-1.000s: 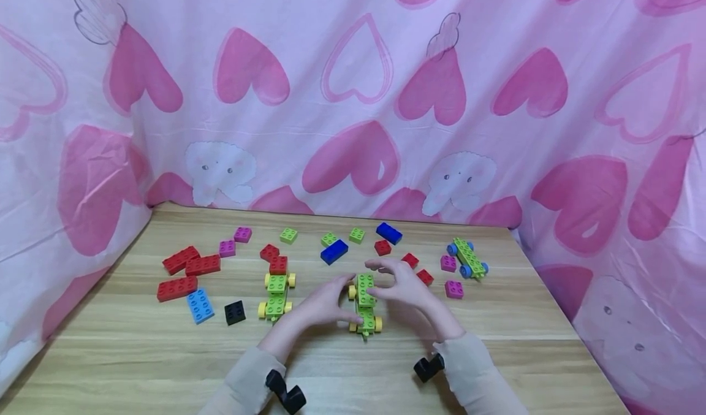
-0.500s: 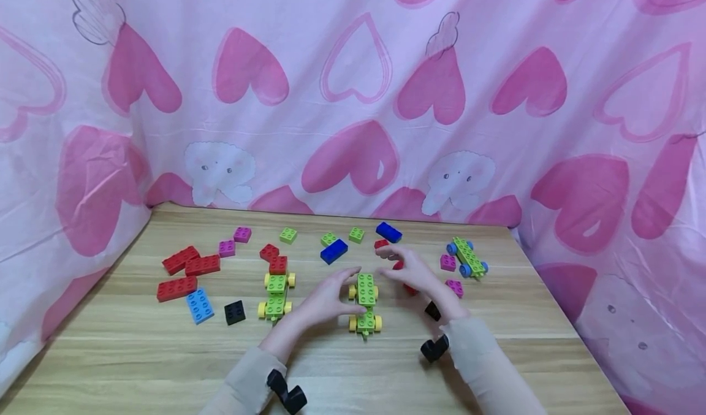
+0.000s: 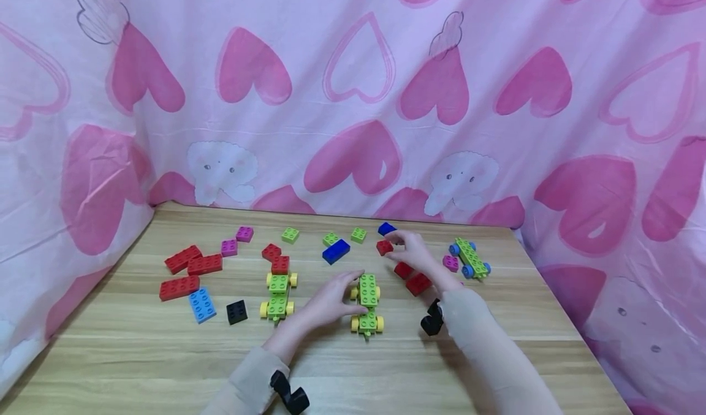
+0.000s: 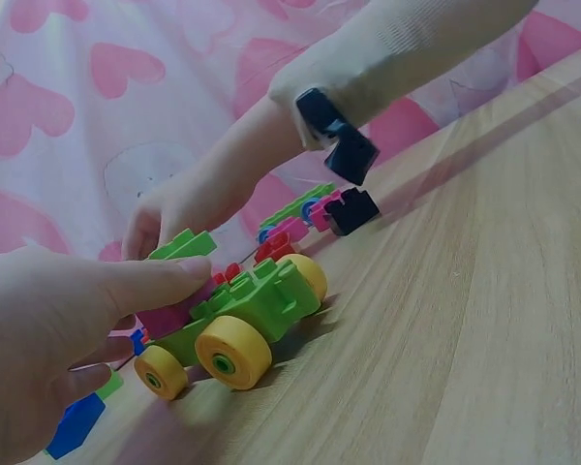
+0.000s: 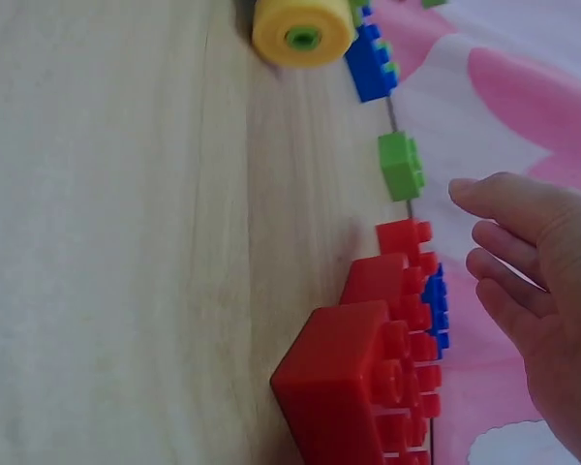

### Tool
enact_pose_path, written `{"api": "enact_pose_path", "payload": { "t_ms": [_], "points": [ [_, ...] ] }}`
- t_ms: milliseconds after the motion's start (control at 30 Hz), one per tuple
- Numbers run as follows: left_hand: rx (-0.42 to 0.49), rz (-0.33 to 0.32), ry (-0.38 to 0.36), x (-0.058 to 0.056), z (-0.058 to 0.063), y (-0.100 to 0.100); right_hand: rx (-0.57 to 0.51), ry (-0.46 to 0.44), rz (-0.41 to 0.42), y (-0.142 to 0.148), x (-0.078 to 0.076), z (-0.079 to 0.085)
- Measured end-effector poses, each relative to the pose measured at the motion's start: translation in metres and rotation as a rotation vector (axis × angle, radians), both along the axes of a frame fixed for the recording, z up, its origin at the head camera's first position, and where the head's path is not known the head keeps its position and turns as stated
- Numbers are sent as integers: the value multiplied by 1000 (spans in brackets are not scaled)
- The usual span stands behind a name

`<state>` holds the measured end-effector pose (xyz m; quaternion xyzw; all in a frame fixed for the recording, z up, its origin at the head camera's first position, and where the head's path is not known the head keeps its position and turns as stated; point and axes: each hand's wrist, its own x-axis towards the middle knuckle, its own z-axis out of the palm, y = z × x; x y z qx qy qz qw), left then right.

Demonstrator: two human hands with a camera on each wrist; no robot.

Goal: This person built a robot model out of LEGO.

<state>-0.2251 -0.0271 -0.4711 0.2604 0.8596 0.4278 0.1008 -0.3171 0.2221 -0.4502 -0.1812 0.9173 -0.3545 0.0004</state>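
Forward slides the person's right hand (image 3: 413,252), farther across the tabletop than half a second ago and showing more of two red studded plastic bricks (image 3: 419,283), while the left hand (image 3: 328,301) stays put. Nearest, that left hand grips a lime-green studded plastic car with yellow wheels (image 3: 368,292), thumb and finger at opposite ends of its raised block; the car stands on the wood-grain table (image 3: 138,354), between the two forearms, a purple brick (image 4: 165,320) showing under its top in the left wrist view. To its left sits another lime-green car with yellow wheels (image 3: 277,304), a square red brick (image 3: 280,265) at its far end, then a square black brick (image 3: 237,312) and a light-blue rectangular brick (image 3: 202,305). Farther out, the right hand is empty, thumb and fingers apart, close to a small red brick (image 3: 384,247); contact, can't tell! Off right, a lime-green car with blue wheels (image 3: 471,258); beyond everything, a pink heart-print curtain (image 3: 353,157).
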Motion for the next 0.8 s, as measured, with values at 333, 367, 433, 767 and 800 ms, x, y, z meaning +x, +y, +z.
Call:
{"api": "enact_pose_path", "payload": {
  "t_ms": [333, 367, 433, 767, 800],
  "points": [
    [-2, 2, 18, -1, -1, 0, 133, -53, -23, -4, -18, -8],
    [-3, 3, 19, -1, -1, 0, 148, -58, -21, -4, -19, -9],
    [-5, 4, 18, -1, -2, 1, 162, -73, -23, -5, -19, -9],
    [0, 4, 15, 0, 0, 0, 208, -101, -7, -9, -24, -9],
    [-3, 5, 12, 1, 1, 0, 209, -104, -8, -10, -24, -10]
  ]
}}
